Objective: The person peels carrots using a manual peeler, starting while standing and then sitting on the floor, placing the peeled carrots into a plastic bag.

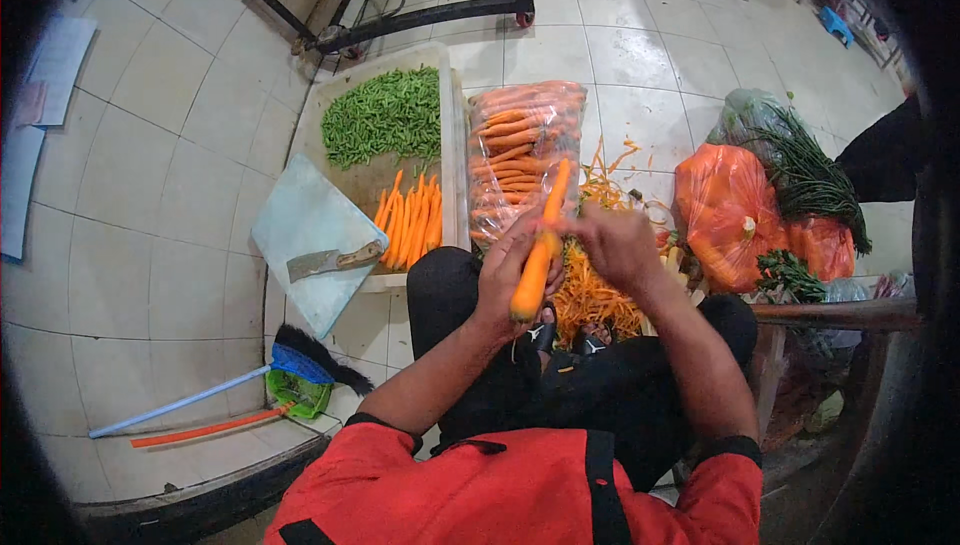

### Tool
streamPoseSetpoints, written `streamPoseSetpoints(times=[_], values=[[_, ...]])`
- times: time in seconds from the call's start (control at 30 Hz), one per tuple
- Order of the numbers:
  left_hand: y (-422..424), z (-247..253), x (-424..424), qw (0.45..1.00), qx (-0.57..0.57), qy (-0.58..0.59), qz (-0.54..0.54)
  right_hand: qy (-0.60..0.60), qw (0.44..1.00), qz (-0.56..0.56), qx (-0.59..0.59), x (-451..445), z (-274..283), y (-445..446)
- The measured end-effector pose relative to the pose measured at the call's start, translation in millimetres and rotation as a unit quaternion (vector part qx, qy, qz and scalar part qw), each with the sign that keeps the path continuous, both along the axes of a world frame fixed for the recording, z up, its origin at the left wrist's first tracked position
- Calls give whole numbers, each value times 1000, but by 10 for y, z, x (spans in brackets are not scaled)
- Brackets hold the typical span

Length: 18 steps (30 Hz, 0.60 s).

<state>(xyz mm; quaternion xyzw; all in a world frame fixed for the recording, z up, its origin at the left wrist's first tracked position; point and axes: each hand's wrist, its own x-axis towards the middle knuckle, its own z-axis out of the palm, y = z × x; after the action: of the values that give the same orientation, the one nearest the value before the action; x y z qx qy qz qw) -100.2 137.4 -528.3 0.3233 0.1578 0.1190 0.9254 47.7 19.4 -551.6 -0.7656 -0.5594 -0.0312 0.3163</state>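
My left hand [504, 272] is shut around a long orange carrot [535, 271], its thick end towards me and its tip pointing away. Curled and blurred by motion, my right hand [616, 239] meets the middle of the carrot; whatever tool it may hold is too smeared to identify. Carrot peelings [600, 286] lie heaped below my hands, around my feet. Past the carrot tip lies a clear plastic bag of carrots [517, 147]. On the left, several bright, smooth carrots [411, 222] rest in a pale plastic tub [448, 117], nearer me than a pile of cut green beans [390, 117].
A cutting board [315, 215] with a cleaver [334, 261] on it overlaps the tub's near-left corner. Orange bags [724, 215] and long green vegetables [810, 166] are at right, near a wooden bar [832, 314]. A broom [300, 363] and green dustpan [298, 393] lie left.
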Motion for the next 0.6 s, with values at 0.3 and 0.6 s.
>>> streamPoseSetpoints(times=[0.3,0.6], values=[[-19,53,70,998,-35,10,44,141,983,-115,25,284,252,-86],[-54,1,65,994,95,23,47,27,999,-7,-14,-169,112,-25]])
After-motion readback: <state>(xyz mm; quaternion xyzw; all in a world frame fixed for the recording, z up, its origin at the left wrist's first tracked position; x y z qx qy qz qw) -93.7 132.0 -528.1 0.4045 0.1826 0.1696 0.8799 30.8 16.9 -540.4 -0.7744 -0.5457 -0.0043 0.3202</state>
